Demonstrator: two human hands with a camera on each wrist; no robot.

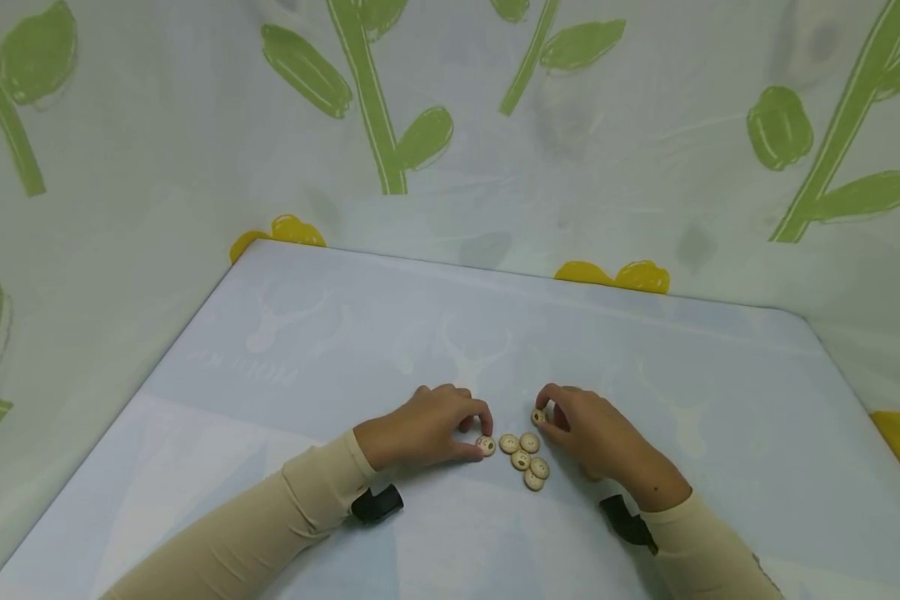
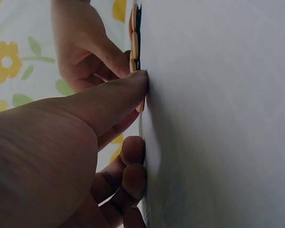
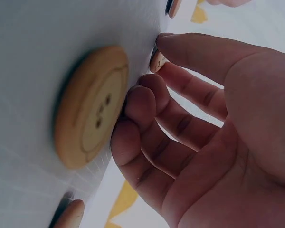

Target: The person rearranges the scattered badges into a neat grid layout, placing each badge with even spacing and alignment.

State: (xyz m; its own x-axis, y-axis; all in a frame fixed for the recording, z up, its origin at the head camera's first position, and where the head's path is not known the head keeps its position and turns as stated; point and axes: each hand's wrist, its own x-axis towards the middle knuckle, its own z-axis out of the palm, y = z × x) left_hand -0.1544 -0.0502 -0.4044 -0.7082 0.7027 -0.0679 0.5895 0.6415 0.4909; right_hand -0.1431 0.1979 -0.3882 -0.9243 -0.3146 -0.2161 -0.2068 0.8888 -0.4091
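My left hand (image 1: 427, 429) pinches the edges of a round wooden disc (image 1: 486, 446) with dark printed marks, thumb and forefinger on either side of it at the surface. To its right, my right hand (image 1: 588, 429) grips another such disc (image 1: 539, 416) between thumb and forefinger. Several matching discs (image 1: 521, 460) lie clustered between the hands, some overlapping. From the right wrist, a disc (image 3: 92, 109) shows large beside the curled fingers (image 3: 141, 107), and part of one more disc (image 3: 70, 216) appears below it. The left thumb (image 2: 118, 92) hides most of its disc in the left wrist view.
A pale blue and white patterned cover (image 1: 330, 325) spreads over the flat surface under the hands. Behind and at the sides hangs a white cloth (image 1: 480, 192) with green leaves and yellow shapes. Dark wrist cameras (image 1: 377, 505) sit below both wrists.
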